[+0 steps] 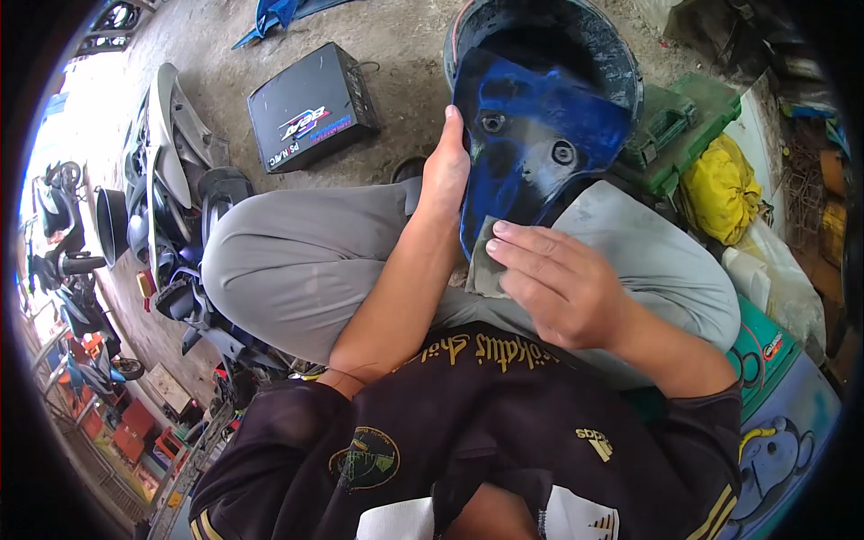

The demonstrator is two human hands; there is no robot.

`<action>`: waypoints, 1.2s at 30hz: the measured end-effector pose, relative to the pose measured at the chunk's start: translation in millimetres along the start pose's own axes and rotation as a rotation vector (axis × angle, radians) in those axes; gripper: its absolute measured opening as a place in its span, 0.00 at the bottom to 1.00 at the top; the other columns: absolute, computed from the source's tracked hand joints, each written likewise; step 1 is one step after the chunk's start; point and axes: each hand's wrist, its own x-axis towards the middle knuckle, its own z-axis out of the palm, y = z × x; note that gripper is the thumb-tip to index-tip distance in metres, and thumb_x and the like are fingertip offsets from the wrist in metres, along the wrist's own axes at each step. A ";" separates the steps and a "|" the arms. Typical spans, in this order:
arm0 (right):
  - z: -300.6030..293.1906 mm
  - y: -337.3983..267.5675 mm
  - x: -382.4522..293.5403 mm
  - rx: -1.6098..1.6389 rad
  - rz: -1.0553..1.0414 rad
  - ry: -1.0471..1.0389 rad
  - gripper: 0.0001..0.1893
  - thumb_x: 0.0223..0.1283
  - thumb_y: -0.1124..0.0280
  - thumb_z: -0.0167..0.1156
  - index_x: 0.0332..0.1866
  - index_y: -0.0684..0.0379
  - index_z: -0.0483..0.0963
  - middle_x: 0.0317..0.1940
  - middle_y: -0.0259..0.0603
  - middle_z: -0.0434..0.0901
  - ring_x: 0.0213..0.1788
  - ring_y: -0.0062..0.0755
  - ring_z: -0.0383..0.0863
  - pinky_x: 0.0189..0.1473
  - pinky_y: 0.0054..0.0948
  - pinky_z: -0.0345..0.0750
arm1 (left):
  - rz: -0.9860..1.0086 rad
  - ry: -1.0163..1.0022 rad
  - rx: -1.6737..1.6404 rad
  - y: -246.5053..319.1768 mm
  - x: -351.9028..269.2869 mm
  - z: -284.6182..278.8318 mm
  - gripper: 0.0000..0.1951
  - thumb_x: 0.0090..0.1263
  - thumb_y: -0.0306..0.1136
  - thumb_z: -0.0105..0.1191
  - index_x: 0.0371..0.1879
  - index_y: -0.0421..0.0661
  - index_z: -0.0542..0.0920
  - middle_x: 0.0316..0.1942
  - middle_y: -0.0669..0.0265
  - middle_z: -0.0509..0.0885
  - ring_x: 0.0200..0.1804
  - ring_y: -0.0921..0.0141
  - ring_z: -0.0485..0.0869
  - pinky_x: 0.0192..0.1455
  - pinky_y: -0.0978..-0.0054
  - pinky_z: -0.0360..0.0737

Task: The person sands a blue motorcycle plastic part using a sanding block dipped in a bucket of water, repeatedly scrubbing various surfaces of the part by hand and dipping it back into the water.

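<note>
A blue plastic panel, apparently a motorcycle fairing part, is tilted between my knees with its upper end against a bucket. Its paint is worn to grey and dark patches, and two round mounting holes show in it. My left hand grips the panel's left edge, thumb upward on the rim; its other fingers are hidden behind. Near the panel's lower end, my right hand pinches a folded grey sheet, which looks like sandpaper. Whether the sheet touches the panel I cannot tell.
Beyond the panel stands a dark bucket. A black box sits on the concrete floor. Motorcycle parts lie at left. To the right are a green tool case, a yellow bag and a teal container.
</note>
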 end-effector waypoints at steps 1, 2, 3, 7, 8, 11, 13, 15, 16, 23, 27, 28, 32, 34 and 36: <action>-2.7 7.2 1.0 0.008 0.005 0.003 0.11 0.61 0.87 0.58 0.47 0.65 0.79 0.56 0.55 0.87 0.62 0.55 0.88 0.64 0.45 0.84 | -0.005 0.007 0.004 0.2 -3.8 1.7 0.34 0.88 0.61 0.37 0.66 0.40 0.80 0.57 0.54 0.88 0.54 0.60 0.89 0.62 0.60 0.86; -7.5 24.5 1.4 -0.061 0.157 0.116 0.10 0.62 0.82 0.60 0.47 0.64 0.80 0.54 0.54 0.87 0.61 0.54 0.88 0.64 0.45 0.84 | -0.023 0.023 -0.008 0.4 -8.0 5.7 0.34 0.87 0.62 0.39 0.64 0.41 0.81 0.54 0.54 0.89 0.51 0.60 0.90 0.58 0.60 0.88; -15.6 40.6 1.2 -0.144 0.308 0.225 0.09 0.63 0.78 0.62 0.47 0.64 0.81 0.53 0.53 0.87 0.61 0.52 0.88 0.63 0.45 0.84 | -0.042 0.026 -0.027 1.5 -11.7 14.1 0.34 0.86 0.63 0.41 0.62 0.42 0.82 0.52 0.54 0.90 0.48 0.60 0.91 0.54 0.59 0.90; -3.3 7.1 4.0 -0.026 0.092 0.080 0.12 0.64 0.86 0.58 0.50 0.66 0.80 0.56 0.52 0.88 0.60 0.53 0.88 0.63 0.43 0.84 | -0.033 -0.043 -0.036 -6.6 -6.2 7.3 0.33 0.85 0.63 0.44 0.61 0.41 0.83 0.51 0.54 0.90 0.47 0.60 0.92 0.53 0.61 0.91; -3.5 1.8 6.0 -0.043 0.043 0.013 0.11 0.64 0.86 0.58 0.50 0.66 0.80 0.55 0.53 0.88 0.60 0.53 0.88 0.63 0.43 0.84 | -0.032 0.000 0.029 -6.7 -10.0 9.5 0.34 0.85 0.63 0.44 0.61 0.39 0.82 0.51 0.53 0.91 0.46 0.60 0.92 0.54 0.61 0.91; -19.7 41.8 4.2 -0.251 0.287 0.244 0.05 0.65 0.80 0.62 0.44 0.65 0.79 0.53 0.55 0.88 0.60 0.54 0.89 0.63 0.46 0.85 | 0.041 0.052 0.114 -7.5 -12.3 9.5 0.35 0.86 0.63 0.43 0.63 0.38 0.81 0.53 0.53 0.90 0.47 0.60 0.92 0.54 0.62 0.91; -22.4 39.2 3.3 -0.206 0.386 0.279 0.06 0.63 0.81 0.62 0.44 0.65 0.79 0.53 0.55 0.88 0.60 0.55 0.88 0.63 0.47 0.85 | 0.081 -0.074 0.076 -11.8 -5.5 0.7 0.35 0.86 0.62 0.41 0.65 0.37 0.80 0.55 0.53 0.90 0.48 0.61 0.92 0.55 0.63 0.91; -3.5 8.6 3.3 -0.042 0.066 0.044 0.12 0.63 0.86 0.60 0.50 0.66 0.81 0.55 0.53 0.88 0.60 0.52 0.89 0.62 0.42 0.85 | 0.112 -0.049 0.112 -11.4 -6.6 1.0 0.34 0.87 0.61 0.41 0.64 0.37 0.80 0.54 0.53 0.89 0.49 0.62 0.92 0.55 0.64 0.91; -4.0 4.7 4.4 -0.046 0.024 0.004 0.13 0.63 0.86 0.59 0.51 0.66 0.81 0.55 0.54 0.88 0.60 0.52 0.89 0.64 0.42 0.84 | 0.137 -0.066 0.140 -9.5 -12.1 5.6 0.34 0.88 0.61 0.40 0.65 0.37 0.80 0.55 0.53 0.89 0.50 0.62 0.92 0.56 0.64 0.90; -20.3 23.6 4.4 -0.028 0.106 0.125 0.12 0.63 0.85 0.58 0.49 0.65 0.81 0.55 0.54 0.88 0.59 0.51 0.89 0.64 0.41 0.84 | 0.083 -0.097 0.043 -8.2 -17.8 15.1 0.35 0.88 0.60 0.39 0.69 0.37 0.77 0.60 0.50 0.87 0.56 0.58 0.90 0.62 0.59 0.88; -34.7 44.9 8.8 -0.096 0.248 0.273 0.08 0.63 0.83 0.60 0.45 0.62 0.80 0.53 0.51 0.88 0.59 0.50 0.90 0.64 0.42 0.84 | 0.067 -0.266 -0.025 -7.5 -12.9 4.6 0.35 0.90 0.58 0.35 0.70 0.35 0.75 0.62 0.54 0.86 0.61 0.63 0.87 0.67 0.65 0.84; -43.2 52.1 6.8 -0.064 0.436 0.356 0.11 0.58 0.85 0.58 0.44 0.62 0.80 0.52 0.50 0.89 0.59 0.53 0.89 0.64 0.45 0.85 | 0.066 -0.194 0.031 -4.4 -19.2 7.2 0.35 0.90 0.58 0.35 0.70 0.35 0.75 0.62 0.54 0.86 0.61 0.63 0.87 0.68 0.64 0.83; -26.5 11.6 10.7 0.111 -0.085 -0.063 0.13 0.60 0.89 0.53 0.47 0.65 0.80 0.53 0.53 0.88 0.61 0.56 0.88 0.64 0.45 0.84 | 0.083 -0.166 0.011 -0.2 -22.5 13.0 0.34 0.89 0.59 0.37 0.69 0.37 0.77 0.61 0.55 0.87 0.58 0.63 0.88 0.66 0.63 0.84; -38.9 33.5 13.2 0.016 0.016 0.063 0.11 0.60 0.87 0.56 0.45 0.65 0.79 0.53 0.53 0.88 0.60 0.55 0.89 0.64 0.46 0.84 | 0.014 -0.164 -0.033 -1.3 -16.2 1.1 0.34 0.89 0.59 0.37 0.69 0.37 0.77 0.61 0.55 0.87 0.57 0.63 0.88 0.66 0.63 0.84; -57.9 49.8 11.4 -0.090 0.358 0.278 0.10 0.59 0.86 0.57 0.43 0.64 0.79 0.52 0.54 0.88 0.59 0.56 0.89 0.63 0.48 0.85 | -0.028 -0.200 -0.075 0.8 -16.5 1.1 0.34 0.89 0.59 0.37 0.69 0.38 0.77 0.60 0.54 0.87 0.57 0.63 0.89 0.64 0.64 0.86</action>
